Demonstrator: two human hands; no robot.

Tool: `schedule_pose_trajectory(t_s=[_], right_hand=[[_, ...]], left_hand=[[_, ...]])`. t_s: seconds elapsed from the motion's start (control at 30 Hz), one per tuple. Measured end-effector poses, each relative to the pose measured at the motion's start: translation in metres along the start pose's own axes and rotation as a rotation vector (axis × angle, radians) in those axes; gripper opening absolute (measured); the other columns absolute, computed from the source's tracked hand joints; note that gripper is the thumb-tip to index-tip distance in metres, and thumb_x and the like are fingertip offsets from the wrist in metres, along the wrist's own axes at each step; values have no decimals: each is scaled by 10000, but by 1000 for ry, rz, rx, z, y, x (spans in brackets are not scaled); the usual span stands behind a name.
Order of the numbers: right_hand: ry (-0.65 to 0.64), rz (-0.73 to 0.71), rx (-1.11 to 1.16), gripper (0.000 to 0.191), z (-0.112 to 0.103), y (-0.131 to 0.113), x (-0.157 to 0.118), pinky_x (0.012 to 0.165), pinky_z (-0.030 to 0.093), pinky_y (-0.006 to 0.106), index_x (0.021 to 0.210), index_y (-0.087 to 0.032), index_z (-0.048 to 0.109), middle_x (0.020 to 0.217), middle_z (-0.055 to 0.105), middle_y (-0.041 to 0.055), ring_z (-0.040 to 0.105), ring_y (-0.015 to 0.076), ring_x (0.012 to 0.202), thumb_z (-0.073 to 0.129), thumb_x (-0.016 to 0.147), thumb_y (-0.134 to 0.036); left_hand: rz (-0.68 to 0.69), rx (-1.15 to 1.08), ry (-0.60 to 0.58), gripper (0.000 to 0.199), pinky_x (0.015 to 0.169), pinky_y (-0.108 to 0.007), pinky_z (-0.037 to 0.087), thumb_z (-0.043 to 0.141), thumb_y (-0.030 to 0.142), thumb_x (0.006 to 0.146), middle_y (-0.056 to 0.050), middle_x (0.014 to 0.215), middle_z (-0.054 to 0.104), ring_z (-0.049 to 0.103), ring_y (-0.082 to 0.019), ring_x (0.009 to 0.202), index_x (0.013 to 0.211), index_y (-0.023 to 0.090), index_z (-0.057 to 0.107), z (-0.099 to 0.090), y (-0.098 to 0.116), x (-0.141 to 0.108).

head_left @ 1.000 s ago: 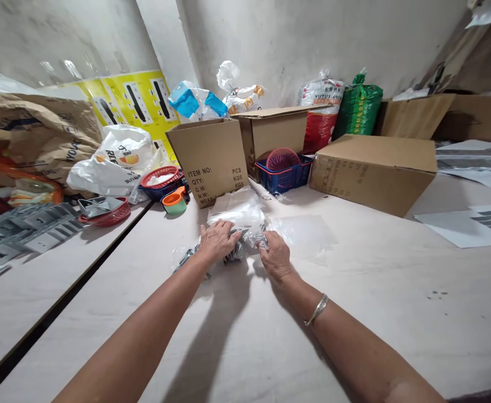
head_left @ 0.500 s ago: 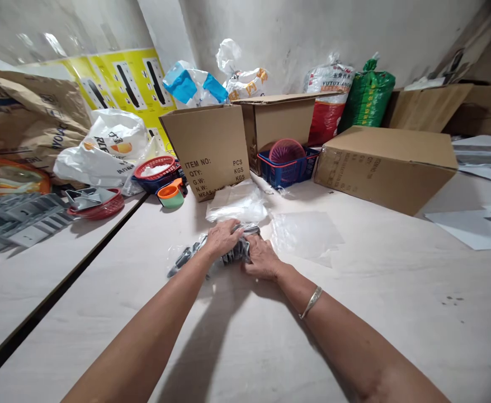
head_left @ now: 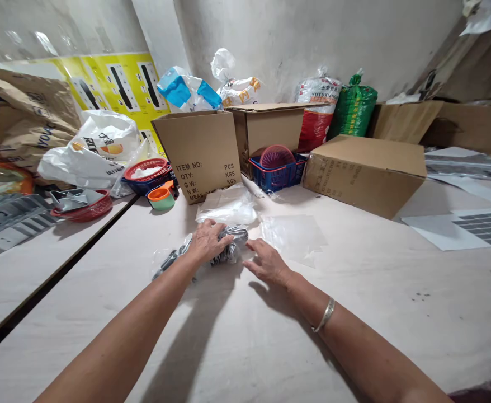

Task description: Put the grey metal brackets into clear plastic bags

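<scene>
On the table, a row of dark grey pieces in clear plastic bags [head_left: 225, 253] lies in front of me. My left hand [head_left: 207, 242] rests on top of the row with its thumb apart from its fingers, covering the middle of it. Just right of the row's end is my right hand [head_left: 268, 262], its fingers spread and nothing in them, a small gap from the bags. Flat clear plastic bags [head_left: 293, 238] lie beyond the right hand. Behind the left hand is a stack of clear bags [head_left: 227, 206].
An upright carton [head_left: 203, 151] and a blue basket [head_left: 274, 174] stand behind the bags, with a closed carton [head_left: 365, 173] to the right. On the left are an orange-and-green cup [head_left: 161, 198], a red basket [head_left: 94, 208] and grey pieces [head_left: 19, 221]. A dark gap [head_left: 69, 266] splits the tabletop.
My right hand has come off the bagged pieces and opened to the right. My left hand stays on them. The whole view has shifted slightly.
</scene>
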State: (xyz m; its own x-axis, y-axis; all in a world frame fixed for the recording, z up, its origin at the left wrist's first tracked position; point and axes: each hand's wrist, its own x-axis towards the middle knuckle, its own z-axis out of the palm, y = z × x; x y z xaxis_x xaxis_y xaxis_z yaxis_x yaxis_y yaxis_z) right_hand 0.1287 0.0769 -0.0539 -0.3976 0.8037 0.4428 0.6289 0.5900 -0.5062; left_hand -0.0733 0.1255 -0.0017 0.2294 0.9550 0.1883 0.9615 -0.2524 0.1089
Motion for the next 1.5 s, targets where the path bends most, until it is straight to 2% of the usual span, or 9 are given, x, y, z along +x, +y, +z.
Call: schedule_pose_trajectory(t_s=[0.17,0.27,0.33,0.53,0.73,1.0,1.27,1.37,1.5], right_hand=[[30,159,-424,206,-40,26,-24,769,348,328,1011,-203,588,1008,577,72,473,215,938,542,818,-259],[48,272,-551,161,-50,43,-38,758,318,325,961,-220,612,1005,574,65,459,216,947,542,822,-258],[53,315,-568,139,-50,50,-45,750,307,315,914,-224,621,966,575,56,461,202,921,513,845,-279],[47,342,-555,160,-49,58,-51,710,291,291,846,-233,632,882,577,28,464,175,848,481,871,-281],[58,386,-521,126,-52,63,-51,702,296,296,861,-216,618,875,572,34,466,179,837,494,852,-236],[59,342,-482,196,-55,68,-51,681,327,307,786,-223,652,854,581,62,483,194,816,469,853,-237],[438,442,-158,183,-65,85,-52,677,409,276,778,-213,687,809,606,28,541,163,751,535,779,-315],[520,350,-275,191,-76,66,-51,732,404,306,784,-215,681,827,592,49,525,191,819,525,801,-324],[421,225,-208,183,-73,16,-53,716,411,297,812,-223,668,822,578,51,522,186,814,497,828,-287]], left_hand=[[90,60,232,518,961,-507,270,442,565,770,-133,1070,569,415,-326,1111,1083,185,604,-13,11,-10],[149,-26,436,438,957,-496,279,479,488,783,-139,1006,603,435,-315,1085,1003,139,626,-19,37,-26],[196,-195,457,353,912,-443,345,483,429,800,-112,933,625,498,-264,980,931,142,640,-16,63,-39],[-117,-1014,259,286,670,-292,458,498,410,808,-34,758,606,555,-153,729,800,154,625,34,133,-72],[-389,-1634,24,295,579,-254,484,642,419,694,15,622,544,548,-103,583,750,136,579,62,153,-79],[-452,-1716,-22,309,625,-286,518,691,400,655,-14,646,580,587,-117,595,738,121,589,60,149,-80],[-428,-1759,-59,308,645,-306,513,689,397,661,-19,651,588,594,-128,606,750,120,589,57,148,-83],[-408,-1799,-119,344,685,-335,510,683,396,678,-46,738,621,613,-145,646,877,130,594,53,149,-88],[-312,-1886,-168,431,800,-302,477,677,352,707,-87,1009,616,593,-174,912,1085,176,569,46,155,-95]])
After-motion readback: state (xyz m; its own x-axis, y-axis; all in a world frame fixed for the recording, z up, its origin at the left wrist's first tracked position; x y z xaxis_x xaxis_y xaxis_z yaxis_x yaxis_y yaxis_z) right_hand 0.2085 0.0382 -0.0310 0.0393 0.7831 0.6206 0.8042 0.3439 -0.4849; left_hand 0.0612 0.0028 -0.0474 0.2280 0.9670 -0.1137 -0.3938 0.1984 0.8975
